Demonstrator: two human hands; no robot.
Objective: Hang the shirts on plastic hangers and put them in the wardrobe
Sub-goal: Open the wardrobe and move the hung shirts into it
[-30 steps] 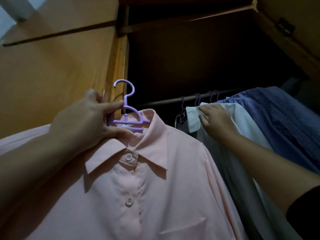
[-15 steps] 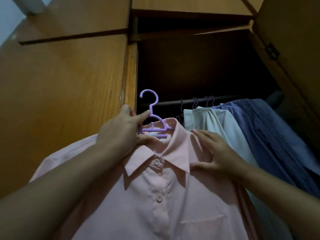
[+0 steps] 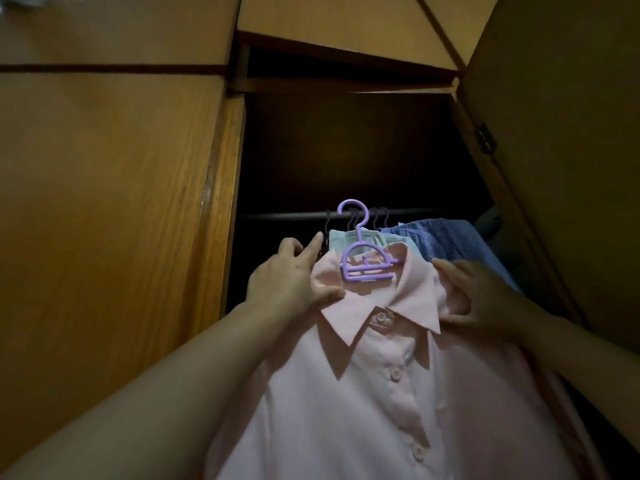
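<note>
**Guide:** Both of your hands hold a pink shirt (image 3: 398, 393) at its shoulders, in front of the open wardrobe (image 3: 214, 209). Your left hand (image 3: 294, 275) pinches the cloth just left of the collar, thumb underneath, forefinger stretched up toward the rail. Your right hand (image 3: 474, 296) curls round the right shoulder, fingers pressed into the fabric.

**Operator:** Where is the hanger?

**Guide:** A purple plastic hanger (image 3: 363, 261) sits inside the collar. Its hook rises between your hands, level with the dark rail (image 3: 284, 215). I cannot tell whether the hook is over the rail yet.

**Operator:** How will the shirt handle?

**Guide:** It looks light, thin and soft, likely to sag and slide off a small hanger. Gripping at the shoulders, as you do, seems safest; the hanger neck is the stiffer place to take hold.

**Operator:** And my arms?

**Guide:** Both forearms reach forward and upward, the left one long across the lower left of the view.

**Operator:** What surrounds it?

**Guide:** Just behind hang a pale green shirt (image 3: 341, 237) and a blue shirt (image 3: 446, 240) on dark hooks. An open wooden door (image 3: 561, 161) stands at the right.
</note>
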